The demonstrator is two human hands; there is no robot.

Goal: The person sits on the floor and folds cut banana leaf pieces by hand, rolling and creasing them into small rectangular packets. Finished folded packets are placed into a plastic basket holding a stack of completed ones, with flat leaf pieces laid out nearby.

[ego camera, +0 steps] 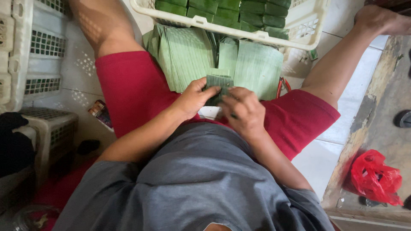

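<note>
Two-handed, holding a small folded leaf piece [219,81] over the lap, just above the red shorts [132,85] and just in front of the loose stack of flat green leaf sheets [184,55] lying between the thighs. Pinching its near-left corner with the left hand [195,99], thumb on top and fingers [210,90] closed down onto the leaf. Covering its lower right part with the right hand [242,112], fingers curled together and pressing on the leaf, thumb out of sight. Judging from this grip, working through a folding or creasing step on one piece, not picking up or setting down. Judging further, calling next for a firm pinch along the crease and an even pull from both sides, so as not to be splitting the leaf along its veins. Showing the veins running away from the body, toward the white plastic basket [195,20] holding rows of darker green folded bundles [239,13]. Pointing the free upper edge at that basket as well. Not being able to settle the long axis, with the lower half hidden under the fingers; looking about as wide as tall in the visible part. Leaving a crumpled red plastic bag [374,175] well apart on the floor at the right.
</note>
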